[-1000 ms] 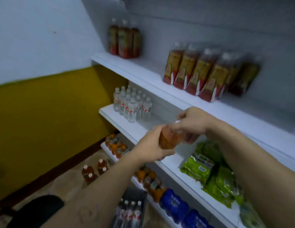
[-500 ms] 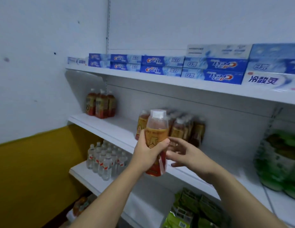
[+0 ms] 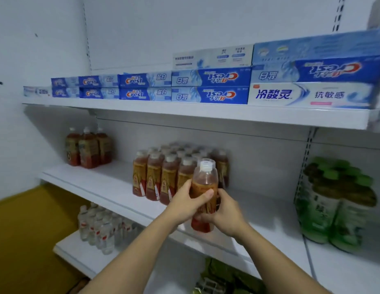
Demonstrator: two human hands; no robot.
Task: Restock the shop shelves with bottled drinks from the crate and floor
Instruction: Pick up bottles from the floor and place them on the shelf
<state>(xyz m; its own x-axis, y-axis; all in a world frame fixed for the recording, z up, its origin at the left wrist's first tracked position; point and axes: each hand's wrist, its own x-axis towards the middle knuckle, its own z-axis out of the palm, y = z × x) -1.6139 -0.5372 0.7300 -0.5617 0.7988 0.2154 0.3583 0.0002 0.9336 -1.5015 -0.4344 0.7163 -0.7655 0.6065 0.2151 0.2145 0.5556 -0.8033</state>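
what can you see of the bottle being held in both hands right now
The bottle is clear plastic holding amber-orange drink, with a translucent white cap and a yellow-and-red label. It is upright at the front edge of the middle shelf, by the right end of the matching bottles. The left hand wraps its left side, thumb across the front; the right hand grips its lower right side. Whether its base rests on the shelf is unclear.

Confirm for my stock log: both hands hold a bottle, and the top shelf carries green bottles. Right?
No. The head view shows the left hand and right hand holding the bottle, but the top shelf carries toothpaste boxes instead.
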